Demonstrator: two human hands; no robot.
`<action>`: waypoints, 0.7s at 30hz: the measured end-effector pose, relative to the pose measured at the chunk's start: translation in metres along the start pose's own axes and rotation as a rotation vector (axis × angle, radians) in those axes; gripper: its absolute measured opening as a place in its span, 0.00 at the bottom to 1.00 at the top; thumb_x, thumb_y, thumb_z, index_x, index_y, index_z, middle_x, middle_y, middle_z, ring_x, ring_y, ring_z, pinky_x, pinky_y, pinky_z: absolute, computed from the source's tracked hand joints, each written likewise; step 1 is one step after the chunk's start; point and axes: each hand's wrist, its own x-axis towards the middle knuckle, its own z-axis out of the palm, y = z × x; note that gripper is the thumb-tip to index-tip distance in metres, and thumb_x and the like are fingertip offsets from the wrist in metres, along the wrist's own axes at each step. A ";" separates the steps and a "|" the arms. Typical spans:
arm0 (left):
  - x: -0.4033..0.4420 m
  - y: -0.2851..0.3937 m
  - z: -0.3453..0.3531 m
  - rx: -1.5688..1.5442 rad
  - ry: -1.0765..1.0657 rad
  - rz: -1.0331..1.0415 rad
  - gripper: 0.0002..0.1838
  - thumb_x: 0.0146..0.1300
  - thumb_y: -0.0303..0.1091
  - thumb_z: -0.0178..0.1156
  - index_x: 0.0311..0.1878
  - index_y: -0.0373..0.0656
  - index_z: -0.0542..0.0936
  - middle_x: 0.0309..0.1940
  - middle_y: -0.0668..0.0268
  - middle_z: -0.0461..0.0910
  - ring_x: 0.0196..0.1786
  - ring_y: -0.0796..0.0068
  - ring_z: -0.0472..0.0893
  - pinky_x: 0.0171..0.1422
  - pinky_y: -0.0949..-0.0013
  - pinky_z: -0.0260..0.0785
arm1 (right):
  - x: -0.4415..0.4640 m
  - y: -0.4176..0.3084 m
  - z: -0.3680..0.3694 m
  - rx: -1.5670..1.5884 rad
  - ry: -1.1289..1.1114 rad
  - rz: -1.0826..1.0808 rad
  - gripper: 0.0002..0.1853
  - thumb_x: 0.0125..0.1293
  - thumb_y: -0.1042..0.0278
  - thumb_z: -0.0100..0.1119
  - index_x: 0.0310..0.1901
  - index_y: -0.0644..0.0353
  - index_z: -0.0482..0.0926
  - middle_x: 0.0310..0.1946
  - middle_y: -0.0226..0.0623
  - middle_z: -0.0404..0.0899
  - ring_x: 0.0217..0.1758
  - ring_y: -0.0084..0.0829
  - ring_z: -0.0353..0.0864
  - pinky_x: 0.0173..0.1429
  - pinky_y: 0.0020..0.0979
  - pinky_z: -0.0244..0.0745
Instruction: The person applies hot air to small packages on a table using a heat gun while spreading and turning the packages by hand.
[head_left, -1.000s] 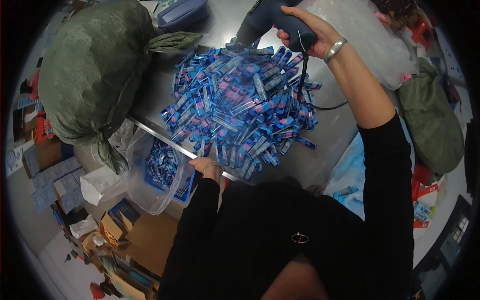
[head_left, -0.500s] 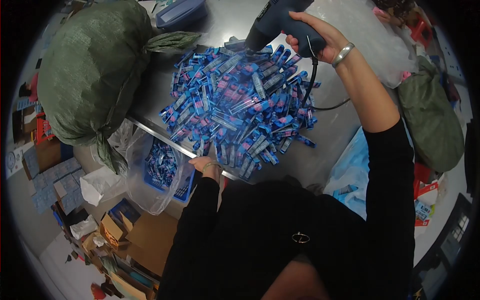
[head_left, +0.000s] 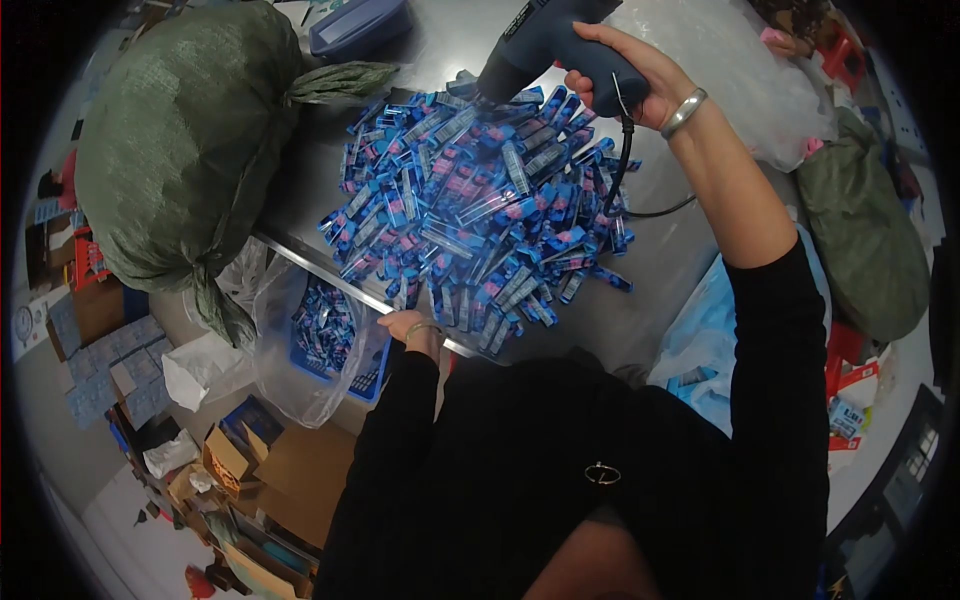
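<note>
My right hand (head_left: 640, 80) is wrapped around the handle of a dark blue heat gun (head_left: 560, 45). The gun's nozzle points down and left at the far side of a heap of small blue-and-pink packs in clear wrap (head_left: 480, 215). A black cord (head_left: 625, 165) hangs from the handle and passes beside the heap. At the near edge of the metal table (head_left: 340, 283), my left hand (head_left: 408, 328) has its fingers curled over the rim, close to the lowest packs.
A large tied green sack (head_left: 185, 140) stands left, with a blue bin (head_left: 355, 25) behind it. Below the edge, a blue basket (head_left: 370, 375) lined with plastic holds more packs. Clear plastic sheeting (head_left: 720, 80) and another green sack (head_left: 865, 230) are right. Cardboard boxes (head_left: 300, 460) are lower left.
My right hand has shifted the heat gun slightly left and down, so its nozzle sits over packs a little farther left. My left hand stays at the table edge.
</note>
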 end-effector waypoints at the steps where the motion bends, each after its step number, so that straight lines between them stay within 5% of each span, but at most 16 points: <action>1: -0.001 0.001 0.000 0.001 0.001 0.000 0.41 0.76 0.54 0.26 0.52 0.19 0.74 0.53 0.36 0.76 0.56 0.37 0.75 0.63 0.54 0.67 | 0.001 0.001 0.000 0.003 0.010 0.002 0.27 0.68 0.51 0.58 0.51 0.72 0.69 0.28 0.38 0.77 0.25 0.20 0.81 0.27 0.20 0.83; 21: -0.055 0.041 -0.019 0.005 0.021 -0.050 0.42 0.75 0.55 0.24 0.53 0.17 0.73 0.55 0.35 0.74 0.58 0.38 0.74 0.65 0.54 0.66 | -0.029 0.016 -0.042 -0.026 0.033 0.039 0.26 0.68 0.49 0.57 0.51 0.69 0.71 0.27 0.36 0.78 0.21 0.20 0.80 0.23 0.18 0.81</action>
